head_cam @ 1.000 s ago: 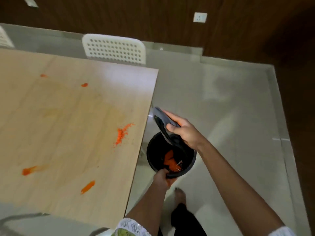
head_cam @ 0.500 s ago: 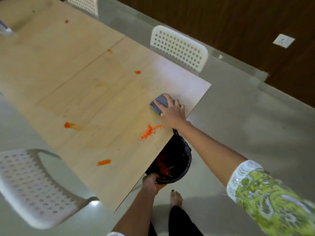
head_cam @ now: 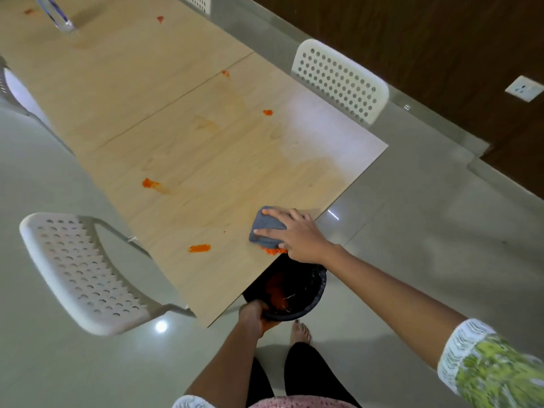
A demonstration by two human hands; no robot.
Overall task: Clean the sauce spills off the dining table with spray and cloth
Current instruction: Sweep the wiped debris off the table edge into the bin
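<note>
The right hand (head_cam: 297, 235) lies flat on the grey cloth (head_cam: 266, 228), fingers spread and pressing it to the tabletop (head_cam: 206, 148) close to the near edge, where a clump of orange sauce (head_cam: 275, 251) shows just under the cloth's rim. The left hand (head_cam: 253, 318) grips the rim of a black bin (head_cam: 297, 290) held just below that edge, plainly so the mess can be pushed straight off into it; there is orange stuff in the bin already. Other smears remain: one (head_cam: 199, 248) beside the cloth toward the near-left edge, one (head_cam: 150, 183) nearer the left edge, small spots (head_cam: 267, 112) toward the far side. The spray bottle (head_cam: 54, 13) stands at the far end. White chairs (head_cam: 79, 272) flank the table.
</note>
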